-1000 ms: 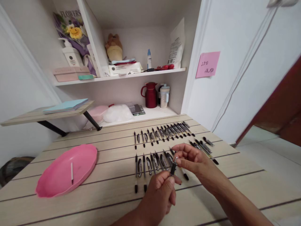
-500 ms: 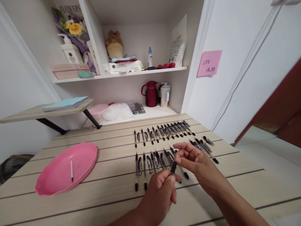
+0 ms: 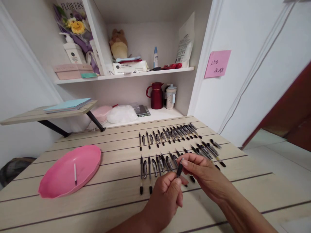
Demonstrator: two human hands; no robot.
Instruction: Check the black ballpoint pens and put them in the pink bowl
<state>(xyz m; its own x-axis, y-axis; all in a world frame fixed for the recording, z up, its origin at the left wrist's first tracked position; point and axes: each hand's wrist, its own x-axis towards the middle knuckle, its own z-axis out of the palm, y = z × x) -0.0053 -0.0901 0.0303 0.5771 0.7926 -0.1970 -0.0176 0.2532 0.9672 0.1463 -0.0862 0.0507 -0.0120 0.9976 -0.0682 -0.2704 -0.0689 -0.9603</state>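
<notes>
Above the table's front half, my left hand (image 3: 167, 195) is closed around a pen with a black grip (image 3: 179, 170). The pen slants upward, and most of its barrel is hidden in the fist. My right hand (image 3: 200, 168) pinches the silvery tip end of the same pen between thumb and fingertips. Behind and beside both hands lie two rows of black-gripped pens (image 3: 141, 173) and dark pen caps (image 3: 145, 169), set side by side. Part of the nearer row is covered by my hands.
A pink scalloped tray (image 3: 55, 176) at left holds one thin white-and-black stick (image 3: 75, 174). A small raised shelf (image 3: 14, 118) carries blue papers (image 3: 69, 105). Along the back, the white cabinet holds a red jug (image 3: 156, 97), a pale cup (image 3: 171, 97) and a plastic bag (image 3: 122, 114).
My right hand's fingers have come down and closed together at the pen's tip. My left hand keeps its grip almost in place. The view has shifted slightly.
</notes>
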